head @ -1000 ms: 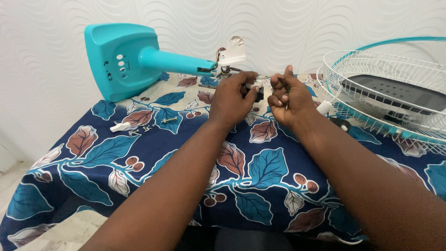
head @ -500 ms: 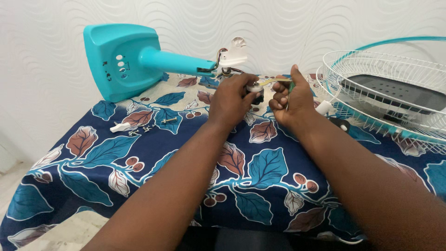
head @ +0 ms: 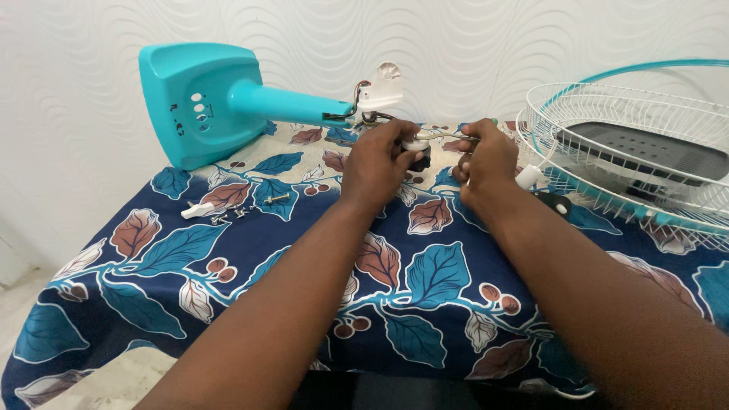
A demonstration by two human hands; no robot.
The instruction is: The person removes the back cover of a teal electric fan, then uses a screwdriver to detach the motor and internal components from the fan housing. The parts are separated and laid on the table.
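Head view: at the far middle of the bench (head: 425, 304), the left hand (head: 377, 168) is closed around a small black and white part (head: 417, 147) beside the wired end of the teal fan stand (head: 228, 99). The right hand (head: 486, 165) grips a screwdriver (head: 449, 136), its tip at that part. Judged step: working a screw there; next calls for steady, straight turning. Loose screws (head: 243, 209) lie left, fan grille (head: 630, 152) right.
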